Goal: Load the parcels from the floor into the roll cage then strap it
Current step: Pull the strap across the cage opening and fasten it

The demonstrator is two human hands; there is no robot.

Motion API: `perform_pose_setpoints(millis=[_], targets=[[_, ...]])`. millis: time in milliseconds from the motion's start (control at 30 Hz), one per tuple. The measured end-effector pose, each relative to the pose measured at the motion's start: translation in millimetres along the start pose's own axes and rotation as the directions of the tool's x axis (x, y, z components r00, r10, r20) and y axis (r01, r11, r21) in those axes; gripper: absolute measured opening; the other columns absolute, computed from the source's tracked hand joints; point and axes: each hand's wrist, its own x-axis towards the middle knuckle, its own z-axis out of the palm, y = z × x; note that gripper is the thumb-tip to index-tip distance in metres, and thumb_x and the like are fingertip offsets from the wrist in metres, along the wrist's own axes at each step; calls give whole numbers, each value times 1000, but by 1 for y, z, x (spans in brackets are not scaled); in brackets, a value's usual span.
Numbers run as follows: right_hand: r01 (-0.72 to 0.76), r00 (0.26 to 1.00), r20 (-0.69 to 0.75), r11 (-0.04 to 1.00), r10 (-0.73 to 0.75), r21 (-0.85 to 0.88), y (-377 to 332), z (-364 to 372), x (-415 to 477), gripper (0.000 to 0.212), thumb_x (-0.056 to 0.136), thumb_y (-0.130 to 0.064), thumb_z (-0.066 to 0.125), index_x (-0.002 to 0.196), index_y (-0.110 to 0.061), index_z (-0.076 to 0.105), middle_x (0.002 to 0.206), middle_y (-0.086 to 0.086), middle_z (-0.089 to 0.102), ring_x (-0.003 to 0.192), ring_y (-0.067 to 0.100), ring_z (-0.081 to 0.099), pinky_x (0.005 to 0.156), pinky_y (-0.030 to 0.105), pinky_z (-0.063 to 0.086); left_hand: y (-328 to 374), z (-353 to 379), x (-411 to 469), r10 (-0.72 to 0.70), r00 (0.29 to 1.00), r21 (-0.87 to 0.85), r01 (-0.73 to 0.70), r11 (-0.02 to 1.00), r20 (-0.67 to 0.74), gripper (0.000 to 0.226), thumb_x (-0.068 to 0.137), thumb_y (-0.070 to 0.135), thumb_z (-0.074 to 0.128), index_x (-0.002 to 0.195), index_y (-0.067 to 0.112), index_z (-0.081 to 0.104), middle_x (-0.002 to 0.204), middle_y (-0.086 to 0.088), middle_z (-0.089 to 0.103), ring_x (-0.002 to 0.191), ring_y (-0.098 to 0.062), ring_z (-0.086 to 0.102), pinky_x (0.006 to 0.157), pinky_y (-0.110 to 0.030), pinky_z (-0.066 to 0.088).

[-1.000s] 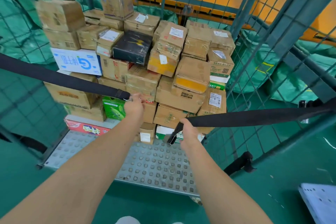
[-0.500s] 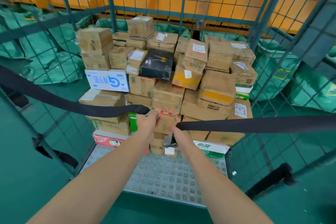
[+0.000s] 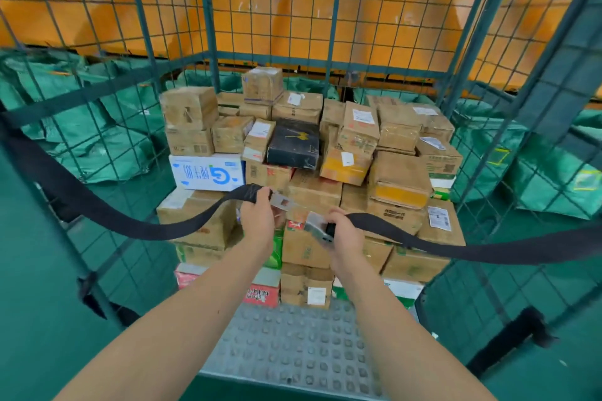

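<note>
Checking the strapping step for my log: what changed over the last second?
The left hand and right hand drew inward, so the left strap and right strap, taut before, now sag. Each still grips its end, metal tongue and buckle, not yet joined. The parcels have not moved.

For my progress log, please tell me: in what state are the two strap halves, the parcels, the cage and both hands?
left strap half: sagging, its metal tongue end held by left hand.
right strap half: its buckle end held by right hand.
metal tongue and buckle: apart, not joined.
parcels: stacked inside roll cage.
roll cage: front side open.
</note>
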Motion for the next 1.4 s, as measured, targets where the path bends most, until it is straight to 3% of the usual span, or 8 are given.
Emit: perform_pose_setpoints(millis=[167,400,633,733,900,1000,1200,1400], targets=[[47,999,10,999,-48,15,-19,12,-17,30,87,-7,57,114,-18,66,112,11,57,92,25,61,76,38,55,13,7,-11,15,998,-11,-15,1000,58,29,95,34,55,112,10,54,104,-11,69,92,-27,66,75,-36,51],[96,993,74,995,-96,6,-47,22,-38,23,92,-7,51,101,-23,66,115,15,59,83,23,60,64,32,52,24,19,-38,45,987,11,-47,999,156,22,99,33,51,111,15,46,97,-6,65,86,-19,64,64,-27,50],[48,995,94,998,-45,-37,-61,22,-51,18,98,-9,49,95,-21,63,98,9,58,82,21,59,85,40,56,34,30,-48,-3,990,-17,6,1000,143,22,100,29,49,116,15,42,91,-5,61,83,-19,62,64,-28,52],[17,997,79,999,-14,-34,-61,21,-55,7,99,-16,53,97,-17,59,93,10,59,80,22,60,95,45,55,34,32,-48,-25,988,51,18,999,150,27,101,30,48,120,13,43,95,-7,62,86,-21,64,78,-37,58],[36,999,26,997,-34,-70,-59,19,-53,10,99,-17,52,99,-13,60,90,10,59,79,22,58,90,42,54,33,33,-57,-187,966,-23,194,981,179,29,101,25,46,127,11,49,115,-15,63,83,-20,63,75,-41,59],[82,997,4,980,-83,-179,-54,20,-53,21,101,-22,48,115,-11,58,87,5,57,78,20,57,89,39,52,32,38,-60,-122,984,29,119,992,128,28,101,22,46,126,10,47,116,-16,61,85,-24,64,75,-41,60],[36,998,48,994,-31,-104,-59,17,-55,24,100,-21,51,121,-9,54,92,10,59,82,22,59,96,45,55,30,42,-65,-143,979,9,143,990,146,30,99,26,47,125,12,51,110,-14,63,87,-23,63,77,-40,59],[79,995,63,989,-71,-127,-63,14,-57,18,101,-28,48,111,-15,56,94,10,60,82,21,60,73,31,54,33,38,-65,-249,943,150,219,964,221,33,93,36,50,121,19,55,112,-8,65,101,-25,59,82,-38,50]])
